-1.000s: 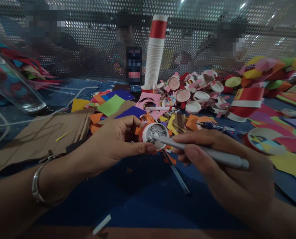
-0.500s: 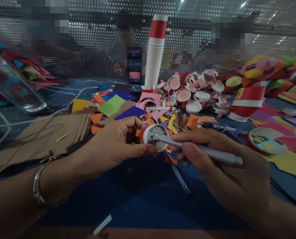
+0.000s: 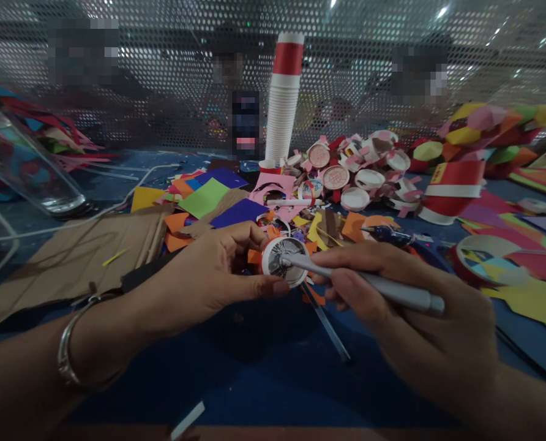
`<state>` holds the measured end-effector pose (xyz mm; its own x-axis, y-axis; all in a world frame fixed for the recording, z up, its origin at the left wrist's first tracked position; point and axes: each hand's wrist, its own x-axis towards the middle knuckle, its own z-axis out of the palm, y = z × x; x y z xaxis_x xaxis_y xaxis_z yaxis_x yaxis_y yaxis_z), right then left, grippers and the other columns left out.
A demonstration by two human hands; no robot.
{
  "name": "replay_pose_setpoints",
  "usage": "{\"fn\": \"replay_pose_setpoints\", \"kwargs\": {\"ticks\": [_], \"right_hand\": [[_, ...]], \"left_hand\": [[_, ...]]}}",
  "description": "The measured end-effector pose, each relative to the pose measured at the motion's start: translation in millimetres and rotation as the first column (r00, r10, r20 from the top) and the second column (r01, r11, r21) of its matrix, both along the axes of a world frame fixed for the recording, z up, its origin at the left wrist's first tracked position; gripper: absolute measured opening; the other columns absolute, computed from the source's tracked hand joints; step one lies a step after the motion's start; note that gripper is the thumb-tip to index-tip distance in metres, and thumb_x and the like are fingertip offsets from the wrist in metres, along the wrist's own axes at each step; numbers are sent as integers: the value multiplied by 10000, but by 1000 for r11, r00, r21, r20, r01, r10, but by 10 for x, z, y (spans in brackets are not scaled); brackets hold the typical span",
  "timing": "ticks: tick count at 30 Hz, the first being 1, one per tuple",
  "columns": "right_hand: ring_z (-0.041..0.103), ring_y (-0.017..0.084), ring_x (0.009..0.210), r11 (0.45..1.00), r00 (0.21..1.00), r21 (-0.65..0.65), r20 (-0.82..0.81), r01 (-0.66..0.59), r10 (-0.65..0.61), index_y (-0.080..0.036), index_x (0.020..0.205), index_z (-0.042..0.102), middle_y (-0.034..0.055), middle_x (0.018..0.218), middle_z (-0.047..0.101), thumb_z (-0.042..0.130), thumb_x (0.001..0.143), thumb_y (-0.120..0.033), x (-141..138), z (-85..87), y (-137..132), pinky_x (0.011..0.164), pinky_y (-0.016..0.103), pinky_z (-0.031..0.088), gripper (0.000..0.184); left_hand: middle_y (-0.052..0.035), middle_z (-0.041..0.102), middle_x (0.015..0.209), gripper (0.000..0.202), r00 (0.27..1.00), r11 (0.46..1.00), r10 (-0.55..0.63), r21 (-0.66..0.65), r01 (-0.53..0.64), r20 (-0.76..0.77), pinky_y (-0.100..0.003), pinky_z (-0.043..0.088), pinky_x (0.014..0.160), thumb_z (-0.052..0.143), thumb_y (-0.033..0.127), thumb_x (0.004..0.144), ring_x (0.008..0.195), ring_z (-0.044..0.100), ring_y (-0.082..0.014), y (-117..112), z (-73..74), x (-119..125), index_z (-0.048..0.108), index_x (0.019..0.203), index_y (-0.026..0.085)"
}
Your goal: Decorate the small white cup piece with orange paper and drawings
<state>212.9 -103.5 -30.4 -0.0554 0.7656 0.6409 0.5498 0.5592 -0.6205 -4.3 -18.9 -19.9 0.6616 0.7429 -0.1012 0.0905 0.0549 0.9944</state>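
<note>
My left hand (image 3: pixel 209 275), with a metal bangle on the wrist, is closed round a small paper cup (image 3: pixel 286 260) held on its side, its round white base facing me and marked with dark lines. My right hand (image 3: pixel 411 312) grips a grey pen (image 3: pixel 374 283) whose tip rests on that base. Both hands hover just above the blue table (image 3: pixel 264 380), in front of a heap of coloured paper scraps (image 3: pixel 218 199).
A tall stack of red-and-white paper cups (image 3: pixel 283 104) stands at the back. Cut cup bases (image 3: pixel 355 174) lie in a pile to its right, beside a red cup (image 3: pixel 454 190). Brown cardboard (image 3: pixel 71 257) lies left, a clear bottle (image 3: pixel 20 165) far left. Other people sit behind a perforated screen.
The pen tip has shifted slightly left across the cup base while my left hand keeps the cup steady. The view has tilted a little.
</note>
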Motion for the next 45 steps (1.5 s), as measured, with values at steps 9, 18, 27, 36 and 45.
{"fn": "replay_pose_setpoints", "kwargs": {"ticks": [9, 18, 27, 36, 45], "right_hand": [[726, 114, 682, 1000, 1000, 10, 23, -17, 17, -257, 1059, 751, -43, 852, 790, 709, 942, -217, -23, 28, -2, 756, 257, 606, 131], [760, 90, 689, 997, 997, 40, 41, -63, 61, -190, 1011, 758, -30, 847, 812, 698, 913, -138, -72, 83, -9, 742, 174, 607, 126], [779, 95, 786, 988, 990, 66, 44, -137, 135, -181, 1004, 764, 9, 918, 833, 695, 901, -88, -45, 84, 11, 775, 140, 607, 154], [776, 84, 778, 990, 994, 94, 38, -104, 101, -167, 1009, 774, 12, 936, 834, 701, 901, -85, -42, 94, 20, 795, 120, 605, 154], [780, 95, 748, 980, 983, 90, 65, -177, 172, -173, 1007, 764, 17, 885, 822, 682, 893, -58, -1, 136, -4, 753, 135, 618, 182]], "left_hand": [[68, 659, 861, 288, 1000, 999, -29, 37, 30, -11, -179, 489, 733, 874, 249, 820, 809, 605, -70, 5, -12, -9, 609, 925, 210], [-12, 733, 991, 314, 996, 996, -22, 80, 29, -81, -301, 525, 856, 874, 310, 802, 963, 670, -178, 1, -38, 19, 639, 976, 197], [17, 728, 955, 323, 1000, 999, -28, 20, 28, 6, -226, 551, 809, 896, 271, 791, 922, 687, -129, 2, -64, 35, 632, 958, 192], [64, 710, 898, 244, 992, 993, -109, -48, 112, 58, -145, 526, 691, 864, 225, 833, 797, 657, -57, -8, -4, 31, 650, 948, 206], [78, 711, 917, 250, 992, 995, -87, -38, 91, 88, -128, 544, 777, 879, 182, 812, 858, 658, -48, -1, -23, 6, 686, 961, 236]]}}
